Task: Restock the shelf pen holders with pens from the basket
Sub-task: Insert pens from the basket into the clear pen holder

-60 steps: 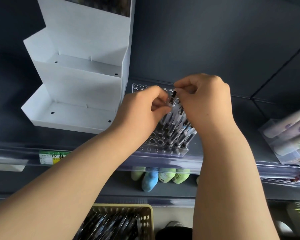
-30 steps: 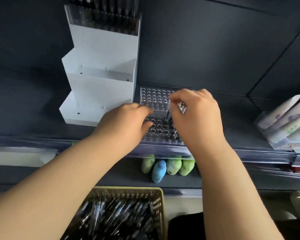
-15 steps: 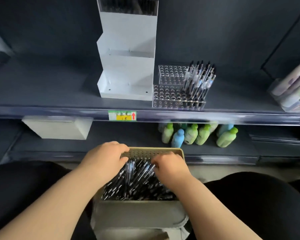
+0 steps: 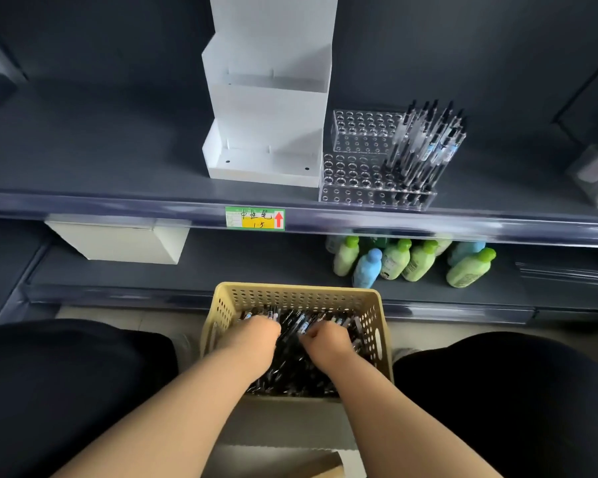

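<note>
Fingers of the left hand and right hand are dug into the pens in the near basket; whether any is gripped cannot be told. Pens are judged light, stiff and slippery, best pinched at the middle.

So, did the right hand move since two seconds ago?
Yes. The right hand left the clear pen holder on the shelf and came down, toward the person, into the basket among the pens.
</note>
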`<state>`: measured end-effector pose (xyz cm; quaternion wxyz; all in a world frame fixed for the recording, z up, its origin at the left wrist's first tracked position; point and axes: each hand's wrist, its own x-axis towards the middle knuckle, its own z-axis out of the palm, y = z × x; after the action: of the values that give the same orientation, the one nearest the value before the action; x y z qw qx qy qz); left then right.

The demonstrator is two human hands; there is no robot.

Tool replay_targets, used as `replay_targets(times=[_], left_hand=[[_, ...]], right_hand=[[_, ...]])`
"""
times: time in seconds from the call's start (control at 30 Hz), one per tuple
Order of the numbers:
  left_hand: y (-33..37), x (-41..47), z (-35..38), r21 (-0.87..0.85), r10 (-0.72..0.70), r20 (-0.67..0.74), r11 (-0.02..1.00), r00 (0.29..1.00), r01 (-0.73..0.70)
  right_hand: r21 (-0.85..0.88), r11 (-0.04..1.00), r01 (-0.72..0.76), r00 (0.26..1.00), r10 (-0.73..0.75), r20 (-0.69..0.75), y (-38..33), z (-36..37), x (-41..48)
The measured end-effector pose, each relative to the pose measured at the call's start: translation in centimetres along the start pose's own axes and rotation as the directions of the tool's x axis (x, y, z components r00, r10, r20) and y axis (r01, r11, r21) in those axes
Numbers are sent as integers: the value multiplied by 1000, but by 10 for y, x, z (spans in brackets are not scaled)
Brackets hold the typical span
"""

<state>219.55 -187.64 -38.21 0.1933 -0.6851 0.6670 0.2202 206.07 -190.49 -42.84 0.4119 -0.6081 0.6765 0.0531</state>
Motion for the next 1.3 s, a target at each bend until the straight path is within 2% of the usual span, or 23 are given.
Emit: replay_targets(times=[0.1,0.2,0.3,0.47,0.63,0.7,0.77,0.87,0.97,1.07,1.2,1.3], left_hand=[[7,18,17,-100,-14,77,995,997,21],[14,29,28,-85,-57,112,994,992,66],[18,38,31,-143,-81,107,985,991,96],[19,41,28,-205,-202,176,950,964,236],[19,40,32,-88,-166,221,978,961,189],[19,35,27,-139,-137,212,976,968,169],[17,30,25,-287,-152,190,936,970,203],[13,27,27,-415,-127,205,886,970,204],[12,21,24,-569,-96,275,785,957,243],[7,15,20,-672,-28,315,699,949,244],[3,9,15,-816,-6,299,516,954,259],[3,10,7,-846,-63,209,488,976,213]], right_hand=[[77,987,-138,990,140,-20,-2,6,8],[85,972,-220,974,223,-29,-4,6,14],[44,973,-226,973,227,-26,-11,6,19],[-71,968,-239,971,235,-50,-20,9,19],[-212,958,-193,981,185,-55,-24,7,14],[-227,957,-182,983,174,-56,-26,7,11],[-191,963,-188,982,186,-28,-24,9,9],[-63,979,-195,979,199,48,-18,12,11],[36,974,-224,972,220,80,-15,13,14],[107,979,-175,982,166,93,-16,11,12],[245,969,-42,998,51,-29,-20,-2,-2],[352,932,86,984,-25,-175,-26,-20,-17]])
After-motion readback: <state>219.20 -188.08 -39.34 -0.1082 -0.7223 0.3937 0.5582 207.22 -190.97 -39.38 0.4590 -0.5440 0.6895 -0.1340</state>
